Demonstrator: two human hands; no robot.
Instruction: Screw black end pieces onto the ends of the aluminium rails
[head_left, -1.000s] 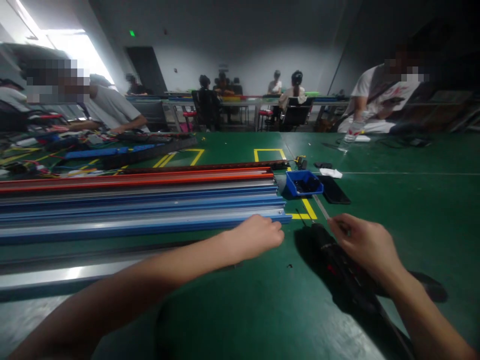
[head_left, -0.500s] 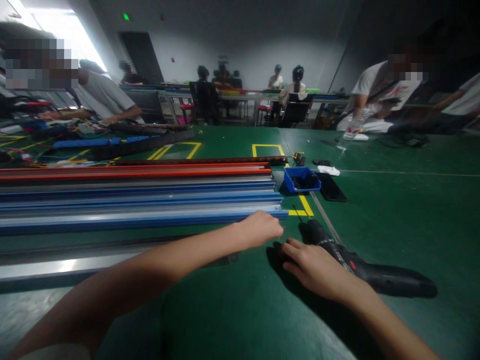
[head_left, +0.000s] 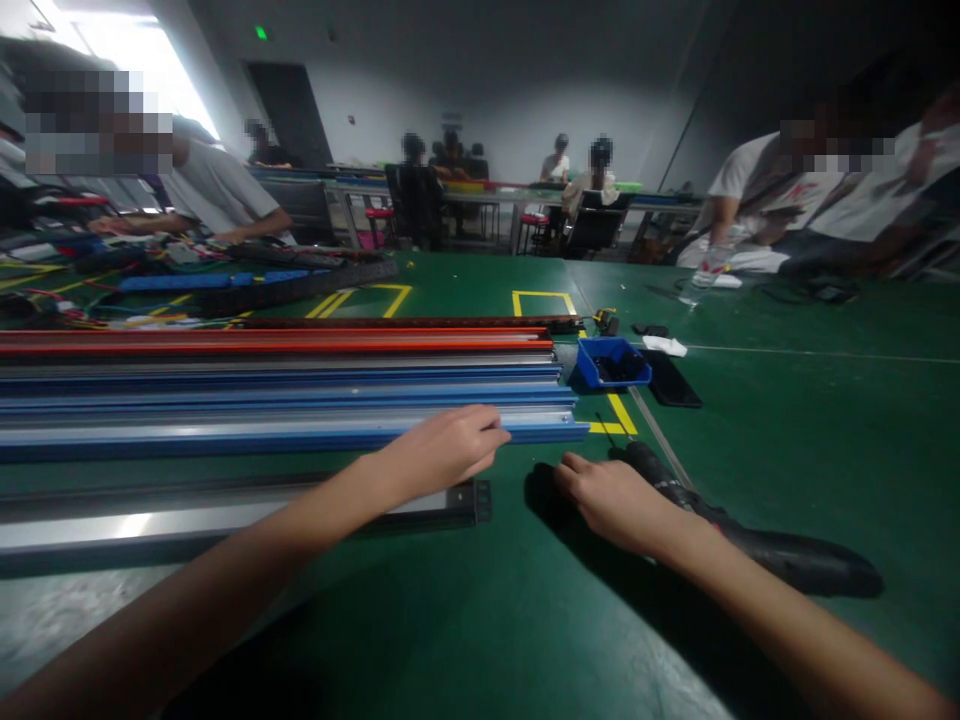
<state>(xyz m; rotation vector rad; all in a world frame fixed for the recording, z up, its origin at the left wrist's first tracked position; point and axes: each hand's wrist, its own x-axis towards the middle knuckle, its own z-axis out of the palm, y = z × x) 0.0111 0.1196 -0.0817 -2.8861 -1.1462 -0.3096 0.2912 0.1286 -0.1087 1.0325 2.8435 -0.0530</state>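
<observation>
My left hand, its fingers curled together, is over the near blue metal rail. Whether it touches the rail or pinches something small, I cannot tell. Below it lies a silver rail with a black end cap, partly covered by my forearm. My right hand is low over the green table, fingers bent inward and closed; anything in them is hidden. Just beyond and to its right lies a black power screwdriver, partly behind my right wrist.
A blue bin with dark small parts stands past the rail ends, beside a black phone. An orange rail lies behind the blue ones. A water bottle stands at the far right. Co-workers sit on both sides, with wiring at left.
My left hand has moved left from beyond the blue rail's end to above the rail, uncovering the black end cap. My right hand has shifted slightly up and its fingers are more curled.
</observation>
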